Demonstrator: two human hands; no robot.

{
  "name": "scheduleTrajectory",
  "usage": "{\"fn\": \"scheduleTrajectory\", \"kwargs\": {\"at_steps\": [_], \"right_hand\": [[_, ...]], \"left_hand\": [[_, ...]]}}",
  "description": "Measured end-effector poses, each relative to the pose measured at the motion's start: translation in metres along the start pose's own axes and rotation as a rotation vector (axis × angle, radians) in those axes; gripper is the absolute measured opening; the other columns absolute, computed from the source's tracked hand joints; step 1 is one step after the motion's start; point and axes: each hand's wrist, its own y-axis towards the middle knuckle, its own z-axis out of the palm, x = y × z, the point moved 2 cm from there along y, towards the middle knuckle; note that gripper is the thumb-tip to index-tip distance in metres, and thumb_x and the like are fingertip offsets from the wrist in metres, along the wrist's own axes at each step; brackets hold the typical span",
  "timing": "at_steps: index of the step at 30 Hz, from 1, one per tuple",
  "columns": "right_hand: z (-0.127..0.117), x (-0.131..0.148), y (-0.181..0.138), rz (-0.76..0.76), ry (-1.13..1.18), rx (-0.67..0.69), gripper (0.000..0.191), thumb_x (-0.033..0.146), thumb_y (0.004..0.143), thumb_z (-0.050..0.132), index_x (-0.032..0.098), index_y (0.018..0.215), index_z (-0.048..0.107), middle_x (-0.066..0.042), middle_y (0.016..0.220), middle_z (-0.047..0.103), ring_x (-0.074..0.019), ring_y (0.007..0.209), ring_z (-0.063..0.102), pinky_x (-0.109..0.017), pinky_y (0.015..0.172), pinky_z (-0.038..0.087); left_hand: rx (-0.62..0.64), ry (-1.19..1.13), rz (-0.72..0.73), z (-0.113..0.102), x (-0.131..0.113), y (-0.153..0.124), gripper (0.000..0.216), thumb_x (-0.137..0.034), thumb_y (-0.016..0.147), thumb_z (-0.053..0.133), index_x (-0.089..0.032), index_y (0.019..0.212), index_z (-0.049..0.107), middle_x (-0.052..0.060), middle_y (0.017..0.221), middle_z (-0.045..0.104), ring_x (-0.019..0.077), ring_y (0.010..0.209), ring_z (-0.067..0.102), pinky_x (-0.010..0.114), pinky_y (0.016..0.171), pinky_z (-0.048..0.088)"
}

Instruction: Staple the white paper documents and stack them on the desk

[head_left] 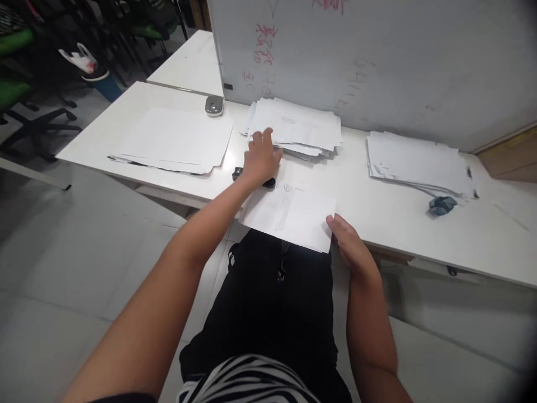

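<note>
My left hand (262,158) reaches to the left front corner of a thick stack of paper (308,123), its fingers spread apart and the fingertips at the stack's edge. Beneath that wrist lies a black stapler-like tool (269,183), its middle hidden by my arm. A printed sheet of paper (300,215) with an oval mark overhangs the table's front edge. My right hand (351,243) grips its right edge, thumb on top and fingers mostly hidden below. Whether the sheet is single or several layers, I cannot tell.
On the white table (356,207), another paper pile (176,137) lies left, near a grey rounded device (214,105). A third pile (419,162) and a crumpled dark blue-grey scrap (442,205) are at right. A whiteboard (377,67) stands behind.
</note>
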Motion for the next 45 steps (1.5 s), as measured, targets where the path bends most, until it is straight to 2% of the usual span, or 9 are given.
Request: {"fn": "scheduleTrajectory", "kwargs": {"at_steps": [5, 13, 18, 23, 26, 30, 33, 38, 45], "right_hand": [[0.003, -0.004, -0.001, -0.037, 0.006, -0.097, 0.049, 0.061, 0.08, 0.067, 0.025, 0.112, 0.069, -0.005, 0.11, 0.073, -0.0245, 0.103, 0.068, -0.038, 0.093, 0.054], [0.021, -0.016, -0.003, -0.188, -0.215, -0.256, 0.052, 0.056, 0.077, 0.071, 0.017, 0.111, 0.071, -0.011, 0.113, 0.074, -0.0291, 0.103, 0.068, -0.044, 0.092, 0.052], [0.024, -0.02, -0.001, -0.248, -0.263, -0.237, 0.051, 0.055, 0.079, 0.066, 0.016, 0.112, 0.071, -0.012, 0.115, 0.073, -0.0302, 0.107, 0.067, -0.043, 0.094, 0.051], [0.025, -0.019, 0.001, -0.287, -0.268, -0.248, 0.049, 0.055, 0.077, 0.066, 0.018, 0.109, 0.072, -0.01, 0.112, 0.074, -0.0313, 0.106, 0.068, -0.046, 0.094, 0.051], [0.028, -0.02, -0.001, -0.295, -0.215, -0.269, 0.048, 0.055, 0.075, 0.068, 0.018, 0.106, 0.074, -0.01, 0.109, 0.075, -0.0323, 0.105, 0.068, -0.046, 0.093, 0.052], [0.031, -0.023, 0.0, -0.292, -0.15, -0.289, 0.05, 0.056, 0.074, 0.069, 0.016, 0.105, 0.074, -0.011, 0.107, 0.075, -0.0327, 0.102, 0.069, -0.045, 0.09, 0.053], [0.034, -0.029, 0.004, -0.292, -0.114, -0.295, 0.051, 0.056, 0.075, 0.069, 0.016, 0.106, 0.073, -0.012, 0.109, 0.075, -0.0318, 0.103, 0.069, -0.045, 0.091, 0.052], [0.032, -0.034, -0.011, -0.265, 0.016, -0.377, 0.054, 0.057, 0.075, 0.07, 0.013, 0.107, 0.071, -0.012, 0.109, 0.075, -0.0283, 0.102, 0.069, -0.042, 0.092, 0.052], [-0.015, -0.013, -0.057, -0.225, 0.007, -0.653, 0.056, 0.055, 0.07, 0.077, 0.012, 0.105, 0.073, -0.009, 0.096, 0.076, -0.0231, 0.083, 0.07, -0.034, 0.074, 0.054]], "left_hand": [[0.04, 0.094, 0.081, 0.029, 0.018, -0.005, 0.058, -0.036, 0.088, 0.058, -0.019, 0.14, 0.039, 0.019, 0.156, 0.026, 0.0465, 0.147, 0.008, 0.069, 0.111, 0.019], [0.017, -0.016, 0.114, 0.023, 0.019, -0.001, 0.045, -0.04, 0.089, 0.056, -0.019, 0.128, 0.048, 0.02, 0.142, 0.042, 0.0435, 0.144, 0.019, 0.06, 0.106, 0.034], [-0.062, -0.149, -0.109, -0.004, 0.011, 0.003, 0.025, -0.041, 0.091, 0.051, -0.018, 0.098, 0.057, 0.017, 0.115, 0.061, 0.0332, 0.114, 0.055, 0.052, 0.1, 0.041], [-0.223, -0.429, -0.294, -0.046, 0.005, -0.016, 0.046, -0.052, 0.099, 0.025, -0.021, 0.085, 0.056, 0.009, 0.09, 0.068, 0.0203, 0.089, 0.063, 0.036, 0.086, 0.047], [-0.17, -0.316, -0.108, -0.061, 0.007, -0.037, 0.056, -0.056, 0.099, 0.019, -0.022, 0.082, 0.059, 0.007, 0.089, 0.069, 0.0207, 0.089, 0.062, 0.034, 0.086, 0.045], [-0.025, -0.045, 0.13, -0.062, 0.019, -0.06, 0.059, -0.051, 0.1, 0.015, -0.023, 0.081, 0.062, 0.007, 0.089, 0.07, 0.0233, 0.09, 0.062, 0.037, 0.085, 0.043], [-0.014, 0.101, 0.11, -0.055, 0.031, -0.064, 0.056, -0.05, 0.1, 0.016, -0.023, 0.079, 0.06, 0.008, 0.085, 0.067, 0.0253, 0.085, 0.061, 0.038, 0.079, 0.041], [-0.055, 0.105, 0.016, -0.047, 0.035, -0.061, 0.049, -0.051, 0.1, 0.02, -0.024, 0.077, 0.053, 0.009, 0.079, 0.061, 0.0253, 0.082, 0.058, 0.036, 0.074, 0.039], [0.012, 0.142, -0.018, -0.048, 0.033, -0.061, 0.051, -0.048, 0.102, 0.016, -0.023, 0.067, 0.045, 0.007, 0.071, 0.058, 0.0229, 0.073, 0.055, 0.035, 0.064, 0.035]]}}
